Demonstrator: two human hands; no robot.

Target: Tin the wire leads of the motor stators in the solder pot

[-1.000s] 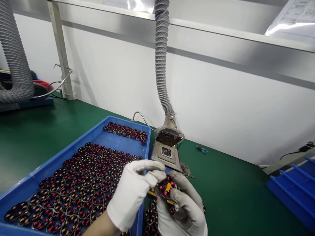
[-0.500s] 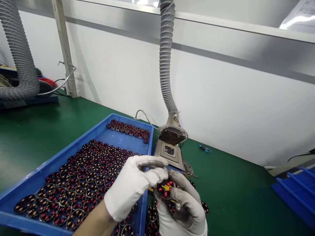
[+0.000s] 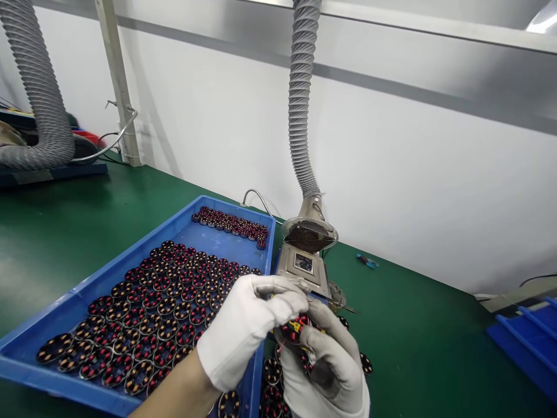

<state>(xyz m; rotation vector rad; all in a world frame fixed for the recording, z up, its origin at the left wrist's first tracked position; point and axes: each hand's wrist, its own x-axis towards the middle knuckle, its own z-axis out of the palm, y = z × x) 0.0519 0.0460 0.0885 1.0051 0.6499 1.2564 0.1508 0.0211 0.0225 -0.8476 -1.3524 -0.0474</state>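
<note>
A round motor stator [image 3: 292, 331], wound with red wire and yellow at its middle, is gripped in my gloved right hand [image 3: 326, 366], the fingers curled round it. A thin red wire end sticks out on its near side. My gloved left hand [image 3: 256, 325] is closed in a pinch at the stator's upper edge; what lies between those fingertips is hidden. Left of my hands, many similar stators [image 3: 167, 305] lie in rows in a blue tray [image 3: 82, 287]. More loose stators [image 3: 272, 371] sit on the green table below my hands.
Behind my hands stands a metal solder pot [image 3: 304, 264] under a round extraction hood [image 3: 310, 235] on a grey hose [image 3: 302, 104]. Small blue-handled cutters [image 3: 366, 260] lie to its right. Blue bins [image 3: 528, 342] are at the right edge, a second hose [image 3: 37, 98] at far left.
The view has shifted slightly, so the scene sits a little further right. My left fingertips cover more of the stator's top, and the stator appears slightly tilted.
</note>
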